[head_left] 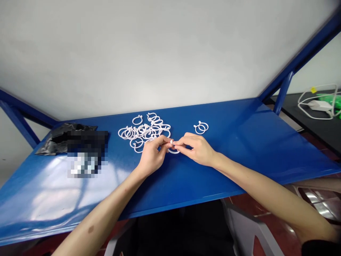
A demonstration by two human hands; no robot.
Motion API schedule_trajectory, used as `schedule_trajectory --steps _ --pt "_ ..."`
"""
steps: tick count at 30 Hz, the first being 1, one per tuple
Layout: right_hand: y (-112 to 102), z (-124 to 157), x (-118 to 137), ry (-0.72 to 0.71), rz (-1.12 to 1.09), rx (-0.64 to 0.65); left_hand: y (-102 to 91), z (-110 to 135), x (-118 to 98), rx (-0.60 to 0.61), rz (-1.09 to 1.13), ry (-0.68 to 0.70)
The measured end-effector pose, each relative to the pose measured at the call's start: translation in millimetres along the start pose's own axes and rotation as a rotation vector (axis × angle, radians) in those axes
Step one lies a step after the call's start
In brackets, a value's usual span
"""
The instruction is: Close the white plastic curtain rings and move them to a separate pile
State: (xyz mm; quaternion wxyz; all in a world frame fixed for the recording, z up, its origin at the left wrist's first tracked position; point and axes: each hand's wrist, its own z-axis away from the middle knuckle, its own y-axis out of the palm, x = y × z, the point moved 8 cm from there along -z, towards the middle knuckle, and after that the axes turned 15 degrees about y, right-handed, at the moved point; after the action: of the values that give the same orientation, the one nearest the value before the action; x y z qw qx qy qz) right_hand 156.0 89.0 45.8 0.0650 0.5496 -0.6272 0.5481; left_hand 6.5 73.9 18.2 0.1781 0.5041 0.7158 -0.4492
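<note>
Between my two hands is a white plastic ring (174, 152) with a small knob at its top, much like a curtain ring. My left hand (154, 153) pinches one side of it near the knob. From the other side, the fingertips of my right hand (197, 148) are closed on it too. Fingers cover most of the ring's upper part. Just behind my left hand lies a pile of similar white rings (144, 131), several overlapping. Two more rings (201, 128) lie together on the table beyond my right hand.
The blue table (229, 142) meets a pale wall at its back. A black plastic bag (69, 133) lies at the left, beside a pixelated patch. Blue metal braces (283, 93) rise at both ends. At far right, a white cable with a charger (319, 105) rests on a dark surface.
</note>
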Motion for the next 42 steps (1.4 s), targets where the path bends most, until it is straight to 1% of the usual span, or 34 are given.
schedule_trajectory --steps 2,5,8,10,12,15,17,19,22,24,26,29,32,35,38,40,42 --pt "2 0 -4 -0.001 0.013 0.011 0.4 -1 -1 0.024 -0.064 0.027" --pt "6 -1 -12 0.013 0.062 -0.010 0.8 -3 1 0.041 -0.143 0.061" --pt "8 -3 -15 0.044 0.160 -0.031 0.4 -6 2 0.067 -0.238 0.134" --pt "6 -6 -15 0.063 0.248 -0.054 -0.9 -9 2 0.096 -0.309 0.198" --pt "-4 -10 -20 0.102 0.346 -0.110 -6.0 -12 5 0.093 -0.401 0.251" --pt "-27 -17 -38 0.211 0.497 -0.198 -17.3 -15 9 0.020 -0.577 0.297" --pt "-42 -19 -55 0.280 0.598 -0.240 -18.7 -15 13 0.006 -0.664 0.306" --pt "-53 -19 -70 0.333 0.696 -0.268 -14.7 -14 19 0.034 -0.722 0.294" --pt "-58 -18 -85 0.394 0.799 -0.274 -8.6 -12 26 0.068 -0.786 0.259" --pt "-58 -17 -88 0.418 0.826 -0.273 -7.9 -11 28 0.064 -0.810 0.253" --pt "-55 -16 -83 0.404 0.818 -0.283 -9.2 -11 27 0.053 -0.825 0.266" --pt "-48 -17 -67 0.320 0.757 -0.280 -11.7 -12 23 0.036 -0.825 0.299" --pt "-33 -17 -54 0.270 0.649 -0.196 -12.0 -13 15 0.018 -0.795 0.329" --pt "-16 -17 -49 0.295 0.460 -0.102 -8.2 -11 1 0.009 -0.762 0.374" --pt "-3 -16 -47 0.334 0.226 -0.024 -0.7 -7 -15 0.033 -0.704 0.437" --pt "1 -16 -46 0.338 0.095 0.007 3.9 -5 -21 0.056 -0.659 0.454" --pt "-1 -16 -43 0.319 0.028 -0.002 6.5 -4 -24 0.067 -0.602 0.445"
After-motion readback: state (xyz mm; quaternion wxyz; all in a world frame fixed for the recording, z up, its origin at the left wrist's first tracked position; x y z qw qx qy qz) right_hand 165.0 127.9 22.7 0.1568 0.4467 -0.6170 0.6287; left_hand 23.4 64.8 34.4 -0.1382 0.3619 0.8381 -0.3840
